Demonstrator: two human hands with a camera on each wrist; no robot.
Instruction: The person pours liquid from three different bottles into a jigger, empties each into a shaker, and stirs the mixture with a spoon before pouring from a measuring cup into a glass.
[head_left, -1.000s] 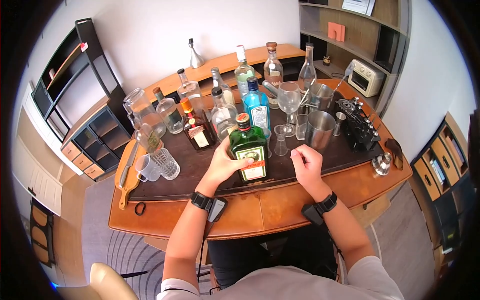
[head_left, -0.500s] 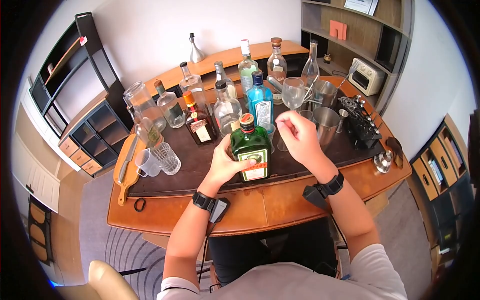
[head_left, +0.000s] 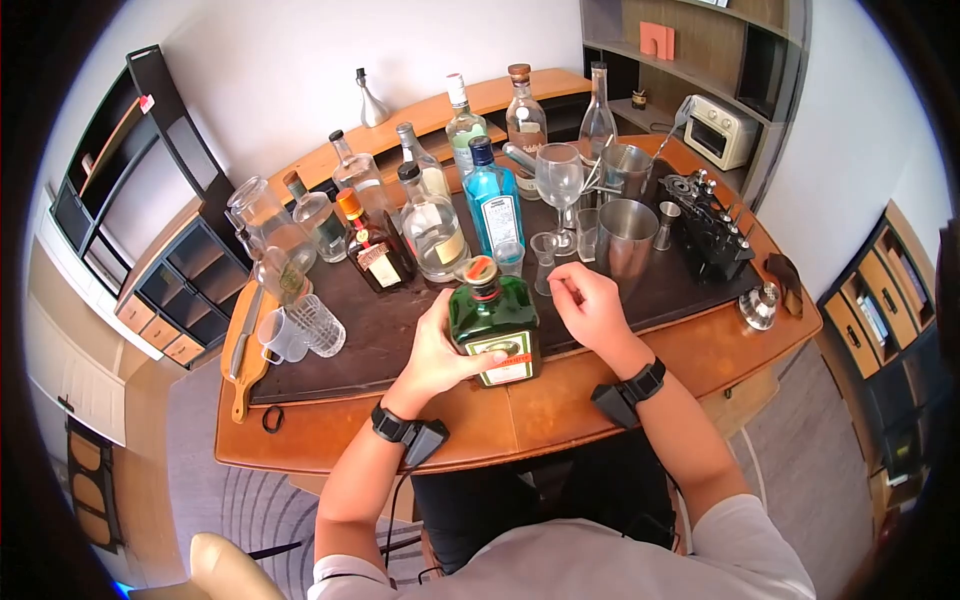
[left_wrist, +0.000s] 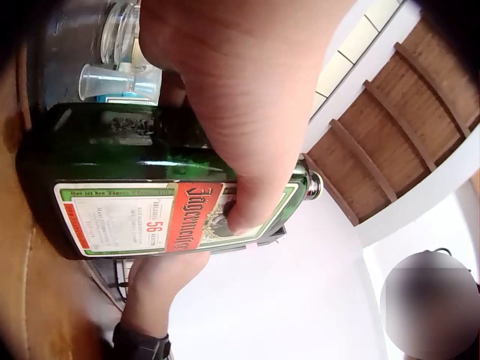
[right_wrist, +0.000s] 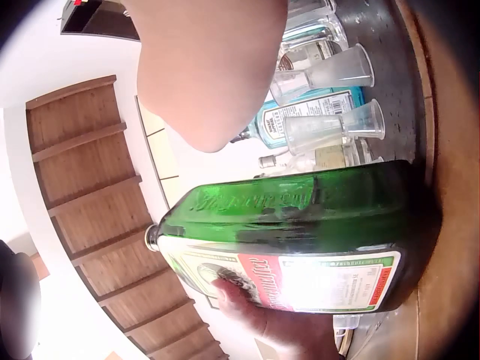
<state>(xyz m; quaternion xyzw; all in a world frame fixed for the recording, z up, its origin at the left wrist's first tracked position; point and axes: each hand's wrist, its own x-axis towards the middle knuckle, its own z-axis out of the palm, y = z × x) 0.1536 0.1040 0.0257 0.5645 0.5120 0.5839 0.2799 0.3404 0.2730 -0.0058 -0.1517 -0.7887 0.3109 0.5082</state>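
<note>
My left hand [head_left: 440, 350] grips a square green Jägermeister bottle [head_left: 495, 322] around its side, thumb lying across the front label. Upright near the desk's front edge, the bottle has its red-and-gold top toward me. In the left wrist view the bottle [left_wrist: 142, 161] fills the middle, its base close to the brown leather border. Just right of it hovers my right hand [head_left: 590, 305], fingers curled in and thumb against them, with nothing visible in it. Behind it stand two small clear hourglass-shaped jiggers [right_wrist: 334, 127].
Behind are an orange-capped dark bottle [head_left: 378, 252], a blue bottle [head_left: 493, 212], several clear bottles and a wine glass [head_left: 560, 175]. Metal shaker tins [head_left: 627, 240] and a black machine [head_left: 705, 235] stand right. At left are glasses [head_left: 322, 328] and a knife on a wooden board [head_left: 238, 385].
The green bottle has come toward me with my left hand around it. My right hand rose over the jiggers, then came back down beside the bottle.
</note>
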